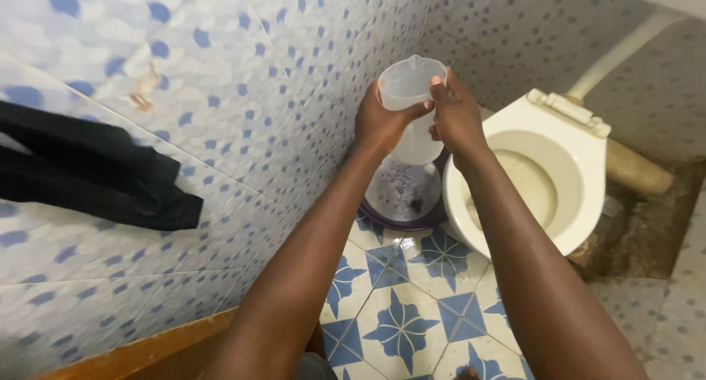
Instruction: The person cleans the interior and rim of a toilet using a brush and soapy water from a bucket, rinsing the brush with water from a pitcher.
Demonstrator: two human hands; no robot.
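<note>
We see a jug (410, 93) of cloudy, translucent plastic, matt. The toilet bowl (566, 174) looks like glossy white ceramic. Wall tiles (243, 78) and floor tiles (401, 306) are glazed, the floor wet and shiny. The black cloth (95, 174) looks soft and matt.

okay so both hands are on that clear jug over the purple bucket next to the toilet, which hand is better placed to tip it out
Probably the left. The left hand wraps the body of the clear jug from the wall side, a fuller hold. The right hand only pinches the rim with its fingertips. The purple bucket sits directly below.
</note>
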